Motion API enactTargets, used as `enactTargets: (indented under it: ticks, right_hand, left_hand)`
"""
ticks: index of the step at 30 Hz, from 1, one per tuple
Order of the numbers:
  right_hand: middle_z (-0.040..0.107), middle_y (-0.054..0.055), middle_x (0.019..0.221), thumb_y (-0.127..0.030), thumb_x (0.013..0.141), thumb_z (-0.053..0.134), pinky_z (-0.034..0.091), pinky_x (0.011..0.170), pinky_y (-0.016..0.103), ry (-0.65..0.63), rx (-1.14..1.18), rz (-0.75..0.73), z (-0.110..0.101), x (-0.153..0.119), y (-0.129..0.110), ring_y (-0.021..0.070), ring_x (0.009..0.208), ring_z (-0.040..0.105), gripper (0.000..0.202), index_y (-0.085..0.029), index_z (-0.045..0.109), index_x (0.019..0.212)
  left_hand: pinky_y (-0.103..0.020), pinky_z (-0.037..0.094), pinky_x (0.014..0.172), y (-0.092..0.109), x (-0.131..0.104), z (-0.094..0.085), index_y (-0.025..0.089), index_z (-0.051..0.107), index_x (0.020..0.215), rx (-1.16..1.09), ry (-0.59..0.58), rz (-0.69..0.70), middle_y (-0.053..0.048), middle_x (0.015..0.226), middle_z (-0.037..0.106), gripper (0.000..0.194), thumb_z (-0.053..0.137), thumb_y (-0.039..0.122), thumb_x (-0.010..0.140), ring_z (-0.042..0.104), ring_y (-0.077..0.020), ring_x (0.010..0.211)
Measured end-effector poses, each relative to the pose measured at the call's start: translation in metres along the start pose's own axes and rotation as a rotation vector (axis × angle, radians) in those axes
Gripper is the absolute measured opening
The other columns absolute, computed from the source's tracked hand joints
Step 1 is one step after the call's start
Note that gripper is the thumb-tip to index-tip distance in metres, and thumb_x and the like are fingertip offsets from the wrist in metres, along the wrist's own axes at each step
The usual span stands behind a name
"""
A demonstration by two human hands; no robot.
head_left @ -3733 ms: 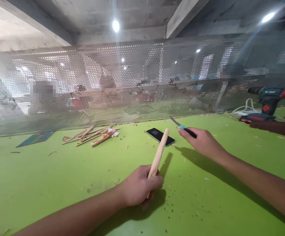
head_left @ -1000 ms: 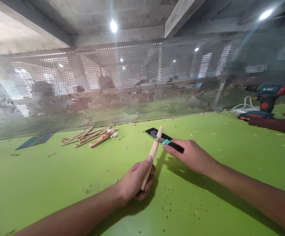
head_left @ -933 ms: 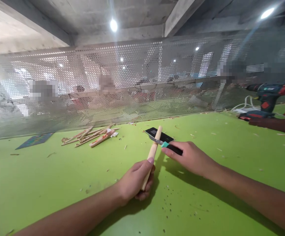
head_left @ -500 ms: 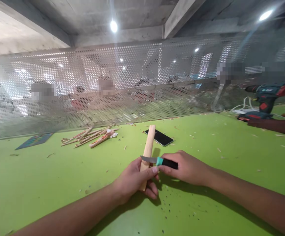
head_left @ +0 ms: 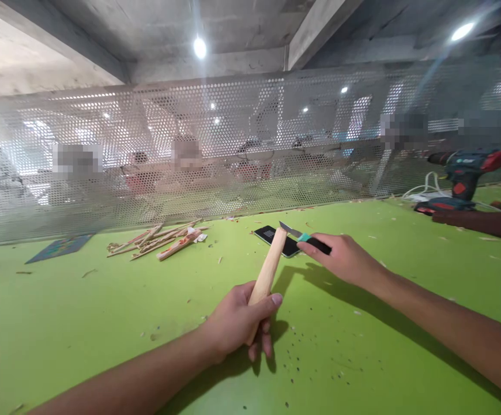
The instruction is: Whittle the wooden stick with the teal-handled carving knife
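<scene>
My left hand (head_left: 244, 320) is closed around the lower part of a pale wooden stick (head_left: 268, 270), which slants up and away from me. In my right hand (head_left: 347, 258) is a knife (head_left: 315, 242) with a black and teal handle, my fingers wrapped round it. The blade lies across the far tip of the stick and points up to the left; whether its edge touches the wood I cannot tell. Behind the stick a smartphone (head_left: 291, 249) rests on the green table (head_left: 116, 323), partly hidden.
Thin sticks (head_left: 159, 237) lie in a pile at the left, by a blue-grey sheet (head_left: 60, 249). A cordless drill (head_left: 464, 178) stands at the right behind a dark brown block (head_left: 477, 223). Shavings dot the table. A perforated metal screen (head_left: 233, 190) closes the back; people are behind it.
My right hand has moved the knife up and away, from the stick's lower part to its far end. The stick has tilted to the right in my left hand. The phone's screen has lit up.
</scene>
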State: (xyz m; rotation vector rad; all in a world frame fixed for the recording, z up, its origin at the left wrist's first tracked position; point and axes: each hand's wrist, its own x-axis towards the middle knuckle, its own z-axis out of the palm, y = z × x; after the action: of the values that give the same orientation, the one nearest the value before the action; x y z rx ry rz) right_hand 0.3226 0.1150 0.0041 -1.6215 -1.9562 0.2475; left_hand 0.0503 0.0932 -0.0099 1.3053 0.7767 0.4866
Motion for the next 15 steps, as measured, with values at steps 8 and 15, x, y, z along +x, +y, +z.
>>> enactTargets:
  ticks: [8, 15]
  right_hand:
    - [0.066, 0.003, 0.065, -0.063, 0.097, 0.054, 0.035, 0.046, 0.026, -0.355, 0.062, -0.187, 0.024, -0.025, -0.038, 0.0157, 0.051, 0.056, 0.047, -0.021, 0.061, 0.079]
    - [0.062, 0.002, 0.062, -0.069, 0.098, 0.046, 0.031, 0.045, 0.026, -0.207, 0.042, -0.082, 0.009, -0.011, -0.023, 0.0146, 0.047, 0.050, 0.054, -0.020, 0.062, 0.082]
  left_hand:
    - [-0.016, 0.049, 0.039, -0.007, 0.009, -0.004, 0.017, 0.051, 0.098, -0.036, -0.015, 0.016, 0.006, 0.054, 0.058, 0.037, 0.074, 0.045, 0.088, 0.054, -0.0076, 0.040]
    - [-0.014, 0.041, 0.034, 0.000, 0.003, -0.002, 0.019, 0.049, 0.088, -0.015, -0.060, 0.041, 0.009, 0.051, 0.054, 0.041, 0.078, 0.047, 0.083, 0.046, -0.0043, 0.033]
